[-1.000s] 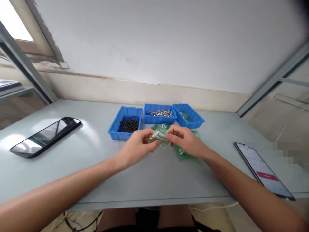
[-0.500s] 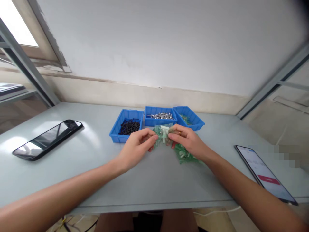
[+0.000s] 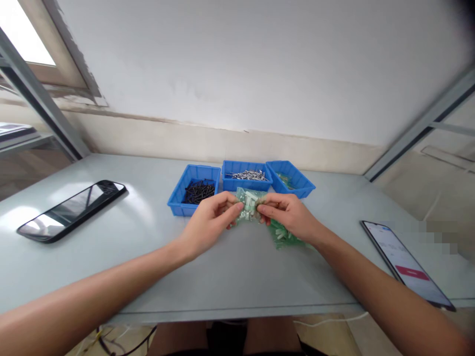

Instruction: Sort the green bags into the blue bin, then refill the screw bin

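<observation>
Between both hands is a small clear greenish plastic bag (image 3: 249, 203) with pale plugs inside. My left hand (image 3: 213, 215) pinches its left edge between thumb and fingers. The opposite edge is gripped by my right hand (image 3: 287, 212), whose lower fingers are partly hidden. Below the right hand lies another green plastic bag (image 3: 284, 237) of pale pieces, partly covered by that hand. Just behind stand a blue bin (image 3: 180, 193) of black screws, a blue bin (image 3: 247, 185) of silver screws or nails, and a blue bin (image 3: 302, 185) holding greenish bags.
A dark phone-like device with a glossy screen (image 3: 72, 210) lies on the left of the grey table (image 3: 230, 282). At the right, a lit phone (image 3: 406, 264) rests beside my forearm. A wall (image 3: 237, 74) and metal posts bound the table.
The plugs in the held bag have shifted and the bag looks flatter. Both hands keep their pinch in nearly the same place. The view has tilted slightly.
</observation>
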{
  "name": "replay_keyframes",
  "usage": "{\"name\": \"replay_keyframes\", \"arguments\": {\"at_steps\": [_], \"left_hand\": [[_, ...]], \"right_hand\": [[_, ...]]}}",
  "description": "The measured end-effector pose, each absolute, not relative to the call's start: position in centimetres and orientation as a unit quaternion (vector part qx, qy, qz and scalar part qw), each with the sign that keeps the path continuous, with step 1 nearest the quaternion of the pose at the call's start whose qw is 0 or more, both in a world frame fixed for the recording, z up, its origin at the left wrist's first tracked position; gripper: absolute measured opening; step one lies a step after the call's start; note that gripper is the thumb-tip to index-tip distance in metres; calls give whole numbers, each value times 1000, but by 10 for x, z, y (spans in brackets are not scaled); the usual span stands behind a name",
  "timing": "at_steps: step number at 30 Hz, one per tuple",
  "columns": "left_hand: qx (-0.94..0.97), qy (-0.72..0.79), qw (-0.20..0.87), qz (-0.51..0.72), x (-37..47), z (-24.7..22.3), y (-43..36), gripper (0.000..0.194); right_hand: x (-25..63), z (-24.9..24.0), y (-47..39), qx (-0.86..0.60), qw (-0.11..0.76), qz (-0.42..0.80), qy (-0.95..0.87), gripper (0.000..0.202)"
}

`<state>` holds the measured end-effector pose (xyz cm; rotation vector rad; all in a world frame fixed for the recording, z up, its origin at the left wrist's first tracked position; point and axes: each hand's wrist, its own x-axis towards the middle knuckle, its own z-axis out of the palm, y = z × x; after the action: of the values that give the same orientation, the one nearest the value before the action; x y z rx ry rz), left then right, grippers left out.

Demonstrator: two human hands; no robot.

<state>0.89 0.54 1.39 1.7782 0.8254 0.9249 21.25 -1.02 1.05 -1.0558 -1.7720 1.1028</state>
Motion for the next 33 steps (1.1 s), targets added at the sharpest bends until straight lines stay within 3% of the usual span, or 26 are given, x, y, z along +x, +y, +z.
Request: {"name": "replay_keyframes", "arguments": {"at_steps": [26, 33], "left_hand": [[726, 336, 523, 295, 10, 10, 4, 18], [724, 338, 502, 330, 11, 13, 5, 16]], "right_hand": [[205, 10, -17, -436, 316, 429, -725, 18], [208, 12, -17, -448, 324, 408, -727, 20]]}}
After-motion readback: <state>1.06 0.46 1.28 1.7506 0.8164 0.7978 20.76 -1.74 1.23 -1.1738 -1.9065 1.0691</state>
